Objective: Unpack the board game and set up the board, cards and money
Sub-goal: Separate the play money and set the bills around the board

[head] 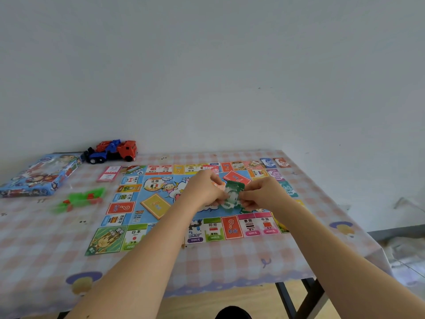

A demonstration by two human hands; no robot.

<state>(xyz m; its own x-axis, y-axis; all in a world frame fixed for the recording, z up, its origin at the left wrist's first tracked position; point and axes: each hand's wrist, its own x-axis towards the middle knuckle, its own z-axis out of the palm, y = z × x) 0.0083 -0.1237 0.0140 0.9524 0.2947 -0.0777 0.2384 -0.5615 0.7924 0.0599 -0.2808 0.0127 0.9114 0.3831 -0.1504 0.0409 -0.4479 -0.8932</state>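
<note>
**Q:** What do your hands hold at centre frame, and why there?

**A:** Your left hand (202, 192) and right hand (262, 195) meet above the middle of the board (161, 199), both pinched onto a small sheaf of green banknotes (232, 194). The fingers of each hand are closed on opposite edges of the notes. This two-sided grip probably serves to separate or count them, though the notes are too blurred to tell how many there are.

**Q:** Why does the board lie flat at the centre of the table?

**A:** You have it unfolded on the checked tablecloth (230, 259), so the board part of the task looks done. Its central field already carries a yellow card deck (156, 204) at left of centre and a red card deck (236, 177) just above your hands, each on a slant, presumably matching printed slots.

**Q:** What surrounds the board?

**A:** At upper left lie the game box (39, 176) and a toy truck (112, 150), the latter apparently no part of the game. A pink card stack (109, 173) sits just beside the board's upper left corner; green and red pieces (80, 200) lie left of it. Sorted banknote piles (274, 162) run along the upper right edge, which suggests the green notes belong in that row.
</note>
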